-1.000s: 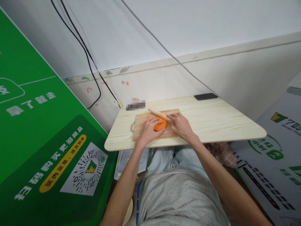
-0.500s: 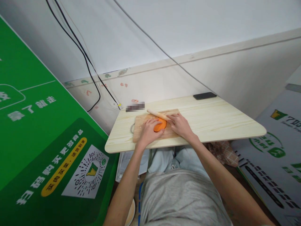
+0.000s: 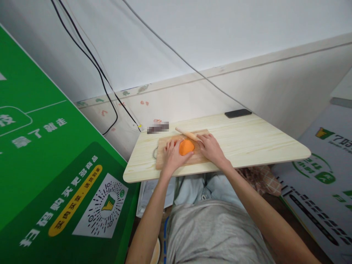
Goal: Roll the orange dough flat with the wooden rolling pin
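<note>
Cupped left hand [image 3: 175, 155] around dough [image 3: 186, 147], curled right hand [image 3: 209, 147] on rolling pin [image 3: 186, 133]

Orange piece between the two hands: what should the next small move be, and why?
Perhaps the left hand should lay the orange piece flat on the wooden board: that hand holds its edge, the piece looks slightly lifted, and the right hand has the rolling pin just beyond it.
</note>
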A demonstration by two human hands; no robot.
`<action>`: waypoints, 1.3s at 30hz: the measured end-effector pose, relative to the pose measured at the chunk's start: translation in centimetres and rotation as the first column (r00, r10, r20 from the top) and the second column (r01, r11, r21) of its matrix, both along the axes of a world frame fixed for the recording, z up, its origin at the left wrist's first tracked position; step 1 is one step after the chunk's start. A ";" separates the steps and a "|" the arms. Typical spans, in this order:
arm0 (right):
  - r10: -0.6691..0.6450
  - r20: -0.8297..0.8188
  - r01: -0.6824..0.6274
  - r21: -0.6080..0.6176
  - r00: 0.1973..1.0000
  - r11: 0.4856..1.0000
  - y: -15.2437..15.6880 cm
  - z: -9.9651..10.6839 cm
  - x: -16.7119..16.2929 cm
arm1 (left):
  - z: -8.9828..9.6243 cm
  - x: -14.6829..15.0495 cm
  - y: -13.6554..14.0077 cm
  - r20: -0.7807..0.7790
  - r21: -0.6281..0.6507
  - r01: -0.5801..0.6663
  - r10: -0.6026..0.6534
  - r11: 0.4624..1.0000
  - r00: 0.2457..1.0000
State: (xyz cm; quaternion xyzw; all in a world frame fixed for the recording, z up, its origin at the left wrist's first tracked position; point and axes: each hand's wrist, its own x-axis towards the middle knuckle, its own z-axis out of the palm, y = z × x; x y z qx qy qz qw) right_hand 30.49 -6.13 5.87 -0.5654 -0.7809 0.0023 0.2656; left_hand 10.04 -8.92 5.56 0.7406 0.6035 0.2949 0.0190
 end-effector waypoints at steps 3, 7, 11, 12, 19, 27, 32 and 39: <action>0.012 -0.024 -0.012 0.013 1.000 1.000 0.1 -0.2 0.0 | -0.3 -0.3 0.4 0.022 0.021 0.034 -0.034 0.999 0.999; 0.038 -0.070 -0.036 0.031 0.997 0.999 0.0 -0.4 0.1 | -0.6 -0.5 0.7 0.029 0.031 0.081 -0.082 0.996 0.996; 0.044 -0.120 -0.041 0.032 0.992 0.999 -0.4 -0.3 0.1 | -0.4 0.1 0.5 -0.067 -0.005 -0.048 0.047 0.999 0.997; 0.034 -0.127 -0.031 0.028 0.991 0.999 -0.4 -0.3 0.1 | -0.3 0.2 0.4 -0.092 -0.017 -0.054 0.052 0.998 0.994; -0.067 -0.130 0.067 0.001 0.989 0.998 -0.7 0.2 -0.1 | 0.6 0.6 -0.5 -0.137 -0.079 -0.068 0.057 0.995 0.989; -0.110 -0.166 0.105 -0.041 0.980 0.994 -0.5 0.6 -0.1 | 0.7 0.7 -0.6 -0.148 -0.083 -0.090 0.077 0.993 0.986; -0.036 -0.115 0.030 -0.046 0.993 0.998 -0.7 0.7 -0.1 | 0.3 0.3 -0.4 -0.119 -0.034 0.029 -0.032 0.999 0.992; -0.083 -0.096 0.077 -0.069 0.992 0.995 -1.2 0.9 -0.1 | 0.0 0.0 -0.4 -0.157 -0.043 0.185 -0.189 0.982 0.969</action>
